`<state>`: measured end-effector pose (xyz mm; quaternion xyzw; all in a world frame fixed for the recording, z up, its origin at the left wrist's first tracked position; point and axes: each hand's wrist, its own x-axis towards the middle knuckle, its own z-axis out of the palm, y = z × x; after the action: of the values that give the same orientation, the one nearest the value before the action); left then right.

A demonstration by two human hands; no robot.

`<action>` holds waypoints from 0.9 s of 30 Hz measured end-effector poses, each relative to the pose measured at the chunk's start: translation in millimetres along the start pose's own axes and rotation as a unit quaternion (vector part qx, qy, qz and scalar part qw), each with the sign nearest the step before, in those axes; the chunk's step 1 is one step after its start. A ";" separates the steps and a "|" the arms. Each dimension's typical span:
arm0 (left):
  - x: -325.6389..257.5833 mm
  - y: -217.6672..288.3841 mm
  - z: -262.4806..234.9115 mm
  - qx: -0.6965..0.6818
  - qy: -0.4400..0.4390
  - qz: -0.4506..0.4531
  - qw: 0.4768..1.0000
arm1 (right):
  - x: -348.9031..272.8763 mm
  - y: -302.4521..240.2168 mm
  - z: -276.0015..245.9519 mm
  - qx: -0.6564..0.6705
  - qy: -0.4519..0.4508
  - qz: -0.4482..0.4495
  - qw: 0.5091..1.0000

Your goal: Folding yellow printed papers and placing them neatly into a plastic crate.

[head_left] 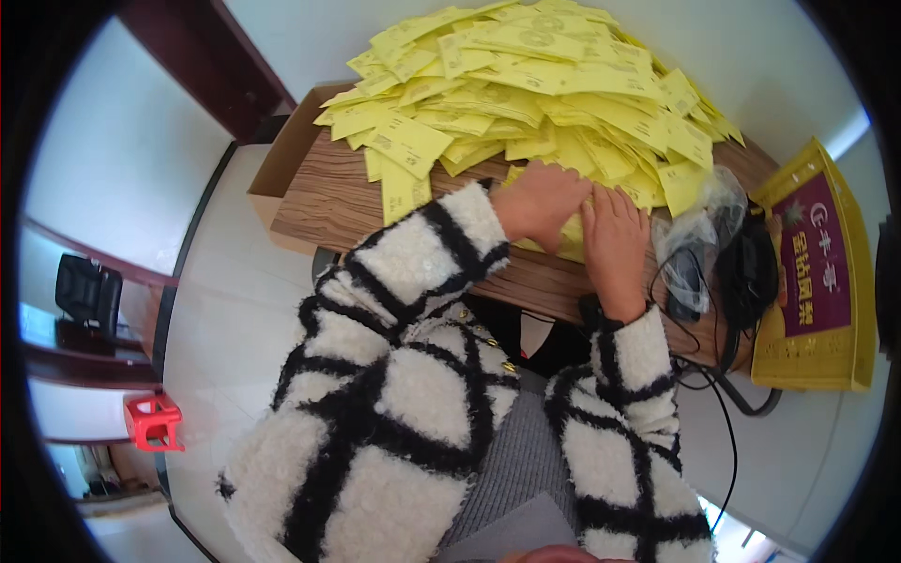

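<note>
On the wood-grain table (328, 202), a large heap of yellow printed paper packets (526, 89) rises against the wall. My left hand (542, 202) is at the near edge of the heap, its fingers bent over a yellow paper packet (571, 250) that shows below and between my hands. Close on its right, my right hand (615, 244) rests on the yellow paper with its fingers stretched out and side by side. Both hands partly hide this packet, so its full outline cannot be made out.
A cardboard box (267, 206) stands at the table's left end. To the right lie a clear plastic bag (690, 239), a black bag (749, 267) and cables, beside a yellow and purple carton (815, 267). A red stool (153, 422) stands on the floor at far left.
</note>
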<state>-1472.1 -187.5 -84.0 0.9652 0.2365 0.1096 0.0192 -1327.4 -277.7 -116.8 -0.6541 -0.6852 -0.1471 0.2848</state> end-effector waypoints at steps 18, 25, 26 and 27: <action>84.0 37.2 11.2 0.027 -0.072 -0.060 0.995 | 4.6 97.0 6.3 0.057 0.050 0.011 0.997; 90.1 52.0 13.1 0.056 -0.068 -0.077 0.993 | 4.1 108.6 -25.2 0.124 0.072 0.053 0.988; 91.4 54.2 12.6 0.055 -0.078 -0.086 0.992 | 4.5 110.2 -26.6 0.131 0.084 0.048 0.987; 92.7 55.8 12.5 0.054 -0.089 -0.095 0.990 | 5.2 113.6 -29.5 0.127 0.085 0.048 0.987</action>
<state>-1364.0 -194.2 -72.4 0.9439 0.3301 0.0081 -0.0021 -1210.1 -278.9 -109.8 -0.6301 -0.6393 -0.1002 0.4292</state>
